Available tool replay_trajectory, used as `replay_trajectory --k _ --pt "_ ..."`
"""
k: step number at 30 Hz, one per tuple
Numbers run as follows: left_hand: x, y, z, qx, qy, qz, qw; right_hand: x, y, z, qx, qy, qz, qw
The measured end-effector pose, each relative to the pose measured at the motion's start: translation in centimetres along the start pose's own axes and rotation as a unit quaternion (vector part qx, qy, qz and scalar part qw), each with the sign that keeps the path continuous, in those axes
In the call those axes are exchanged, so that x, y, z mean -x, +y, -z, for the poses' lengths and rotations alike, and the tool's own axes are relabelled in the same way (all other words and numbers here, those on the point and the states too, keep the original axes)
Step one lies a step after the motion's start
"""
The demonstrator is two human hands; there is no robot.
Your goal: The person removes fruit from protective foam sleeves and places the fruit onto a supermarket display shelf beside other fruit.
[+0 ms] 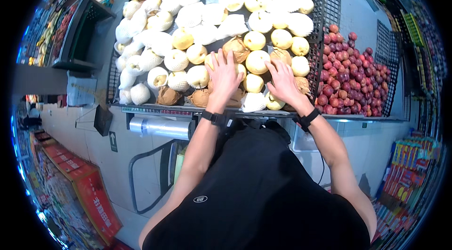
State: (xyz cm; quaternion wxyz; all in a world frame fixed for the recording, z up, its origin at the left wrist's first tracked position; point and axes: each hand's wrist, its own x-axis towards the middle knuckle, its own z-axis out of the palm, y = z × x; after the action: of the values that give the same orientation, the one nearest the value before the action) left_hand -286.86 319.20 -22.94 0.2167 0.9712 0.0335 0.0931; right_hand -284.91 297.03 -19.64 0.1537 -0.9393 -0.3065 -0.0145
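My left hand (225,75) lies palm down over the pear display, its fingers spread. It covers part of a yellow pear (211,59), and its fingertips reach a fruit in brown paper (236,49). My right hand (283,82) is also palm down, with its fingers extended beside a large bare pear (257,62) and below another paper-wrapped fruit (281,56). Under its wrist side sits a yellow pear (274,102). Neither hand visibly lifts a fruit; what lies beneath the palms is hidden. Many pears around them wear white foam nets (176,60).
A black plastic grid divider (316,31) separates the pears from a heap of red plums (348,73). A roll of clear plastic bags (160,127) hangs below the display edge. Red promotional shelving (95,200) stands at lower left, and stacked packaged goods (406,165) at right.
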Motion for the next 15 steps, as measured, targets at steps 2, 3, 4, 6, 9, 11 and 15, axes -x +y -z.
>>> replay_trajectory --k 2,3,4,6,9,11,15 --pt "-1.3 0.7 -1.0 -0.017 -0.009 0.003 1.000 1.8 0.0 -0.1 0.035 -0.024 0.005 0.999" --pt "-2.1 0.8 -1.2 -0.018 -0.016 0.009 1.000 2.4 -0.1 0.1 0.031 -0.040 0.016 0.999" --pt "-2.8 0.8 -1.2 -0.020 -0.024 0.016 0.999 2.9 -0.2 0.3 0.027 -0.056 0.028 0.998" --pt "-4.3 0.7 0.6 0.036 -0.051 -0.009 0.998 4.2 -0.4 0.0 0.013 -0.030 0.008 0.999" --pt "-5.6 -1.4 -0.3 0.024 -0.061 -0.066 0.996 5.6 -0.5 0.7 0.034 0.048 -0.093 0.994" --pt "-5.8 -1.7 -0.3 0.057 -0.079 -0.057 0.994 6.9 0.9 0.6 0.067 0.047 -0.172 0.982" --pt "-6.6 -0.3 -1.2 -0.002 -0.062 0.020 0.998 8.6 4.1 -0.7 0.035 0.091 -0.189 0.977"
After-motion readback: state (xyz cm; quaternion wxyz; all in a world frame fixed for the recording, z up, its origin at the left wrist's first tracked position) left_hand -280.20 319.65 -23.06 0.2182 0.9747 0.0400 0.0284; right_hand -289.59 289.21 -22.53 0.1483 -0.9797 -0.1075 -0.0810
